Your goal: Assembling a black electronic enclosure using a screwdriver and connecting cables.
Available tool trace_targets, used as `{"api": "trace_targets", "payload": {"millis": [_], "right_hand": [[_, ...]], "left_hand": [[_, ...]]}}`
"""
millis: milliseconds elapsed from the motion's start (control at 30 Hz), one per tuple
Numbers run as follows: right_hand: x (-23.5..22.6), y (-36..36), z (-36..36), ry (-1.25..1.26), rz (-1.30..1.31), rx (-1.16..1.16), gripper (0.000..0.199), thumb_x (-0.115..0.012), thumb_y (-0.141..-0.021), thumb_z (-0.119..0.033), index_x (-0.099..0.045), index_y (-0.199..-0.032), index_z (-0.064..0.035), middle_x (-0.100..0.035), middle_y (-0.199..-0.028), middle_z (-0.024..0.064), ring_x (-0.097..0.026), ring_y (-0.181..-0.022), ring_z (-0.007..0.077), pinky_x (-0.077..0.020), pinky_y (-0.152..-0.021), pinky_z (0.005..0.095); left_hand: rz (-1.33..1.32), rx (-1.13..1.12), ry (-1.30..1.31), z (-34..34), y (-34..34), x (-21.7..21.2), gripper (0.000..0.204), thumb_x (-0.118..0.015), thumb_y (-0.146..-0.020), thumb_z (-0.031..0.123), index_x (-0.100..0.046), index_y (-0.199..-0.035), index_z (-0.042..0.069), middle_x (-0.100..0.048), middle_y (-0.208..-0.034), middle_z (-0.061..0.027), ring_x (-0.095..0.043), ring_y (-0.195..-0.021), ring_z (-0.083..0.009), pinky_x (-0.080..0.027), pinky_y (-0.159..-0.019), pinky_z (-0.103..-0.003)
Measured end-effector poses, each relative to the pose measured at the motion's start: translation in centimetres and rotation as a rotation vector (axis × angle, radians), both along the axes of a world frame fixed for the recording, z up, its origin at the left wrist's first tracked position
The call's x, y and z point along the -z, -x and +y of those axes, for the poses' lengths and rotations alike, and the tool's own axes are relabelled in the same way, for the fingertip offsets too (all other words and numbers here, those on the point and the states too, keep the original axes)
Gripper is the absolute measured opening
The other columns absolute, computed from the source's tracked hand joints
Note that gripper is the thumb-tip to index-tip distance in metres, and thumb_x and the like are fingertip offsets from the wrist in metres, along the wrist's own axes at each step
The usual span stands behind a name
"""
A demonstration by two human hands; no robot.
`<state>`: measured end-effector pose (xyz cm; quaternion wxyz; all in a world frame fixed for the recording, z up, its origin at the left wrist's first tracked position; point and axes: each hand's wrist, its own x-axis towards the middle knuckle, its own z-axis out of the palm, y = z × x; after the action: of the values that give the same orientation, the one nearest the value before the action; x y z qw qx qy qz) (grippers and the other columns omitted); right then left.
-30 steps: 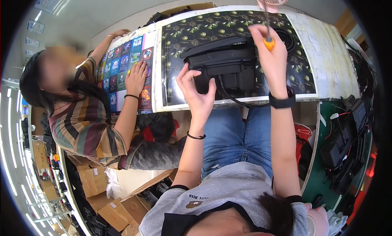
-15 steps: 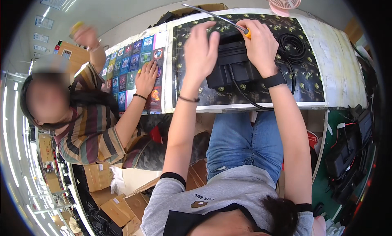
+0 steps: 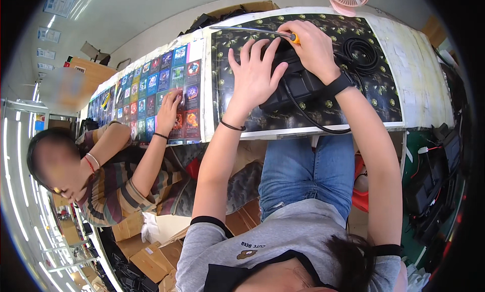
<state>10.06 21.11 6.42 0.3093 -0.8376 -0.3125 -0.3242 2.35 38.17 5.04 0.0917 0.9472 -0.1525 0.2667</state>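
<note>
A black plastic box-shaped device lies on the dark patterned mat in front of me. Its ribbed black cable runs down toward the mat's near edge. My right hand is closed around the yellow handle of a screwdriver. The long metal shaft points left, nearly level, above the mat's far side. Over the left part of the device, my left hand has its fingers spread and holds nothing; whether it touches the device I cannot tell. Both hands partly cover the device.
A coiled black cable lies right of the device. At the back stand a pink fan and a cardboard box with black parts. To my left, a co-worker's hand rests on a colourful card-print mat. Black parts lie lower right.
My left hand has spread its fingers over the device. My right hand has shifted slightly left with the screwdriver, its shaft now more level. The co-worker has lowered the raised arm and leaned away.
</note>
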Motion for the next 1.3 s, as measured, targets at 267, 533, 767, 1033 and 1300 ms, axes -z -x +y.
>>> {"api": "trace_targets", "payload": {"millis": [267,533,767,1033,1300], "right_hand": [[0.7,0.3,0.4,-0.028,0.065,0.314,0.014,-0.067,-0.086,-0.019,-0.067,-0.099,-0.0165,-0.068,-0.089,0.0036,-0.066,-0.085,0.0286,-0.0515,-0.067,0.0414],[0.8,0.2,0.2,-0.009,0.246,0.429,0.024,-0.060,-0.094,-0.039,-0.065,-0.108,-0.0203,-0.070,-0.100,0.0033,-0.068,-0.087,0.0338,-0.0533,-0.068,0.0465],[0.9,-0.2,0.1,-0.031,0.261,0.420,0.028,-0.060,-0.094,-0.043,-0.065,-0.110,-0.0211,-0.072,-0.099,0.0056,-0.068,-0.088,0.0344,-0.0544,-0.070,0.0451],[0.4,-1.4,-0.4,0.145,0.437,0.418,0.035,-0.058,-0.094,-0.047,-0.064,-0.116,-0.0203,-0.072,-0.095,0.0117,-0.068,-0.088,0.0379,-0.0544,-0.072,0.0468],[0.8,0.2,-0.5,0.065,0.172,0.367,0.021,-0.059,-0.096,-0.035,-0.061,-0.106,-0.0168,-0.071,-0.091,0.0079,-0.068,-0.081,0.0350,-0.0531,-0.063,0.0447]], "left_hand": [[0.005,0.020,0.053,0.3,-0.4,0.2,0.055,-0.055,-0.093,0.048,-0.050,-0.142,0.023,-0.053,-0.132,-0.0064,-0.046,-0.126,-0.0280,-0.022,-0.110,-0.060],[-0.002,0.008,0.076,0.3,-0.5,0.5,0.049,-0.052,-0.096,0.044,-0.050,-0.141,0.026,-0.056,-0.131,-0.0065,-0.048,-0.126,-0.0271,-0.024,-0.110,-0.056],[-0.015,0.003,0.083,0.3,-0.4,0.3,0.046,-0.051,-0.097,0.040,-0.051,-0.141,0.026,-0.056,-0.130,-0.0057,-0.049,-0.124,-0.0262,-0.026,-0.109,-0.053],[0.031,-0.032,0.068,0.3,-0.2,0.1,0.045,-0.051,-0.097,0.038,-0.050,-0.141,0.027,-0.056,-0.132,-0.0052,-0.050,-0.123,-0.0262,-0.032,-0.104,-0.052],[0.026,-0.013,0.094,0.0,-0.5,0.1,0.044,-0.050,-0.098,0.039,-0.051,-0.141,0.027,-0.055,-0.132,-0.0049,-0.050,-0.123,-0.0270,-0.031,-0.104,-0.056]]}}
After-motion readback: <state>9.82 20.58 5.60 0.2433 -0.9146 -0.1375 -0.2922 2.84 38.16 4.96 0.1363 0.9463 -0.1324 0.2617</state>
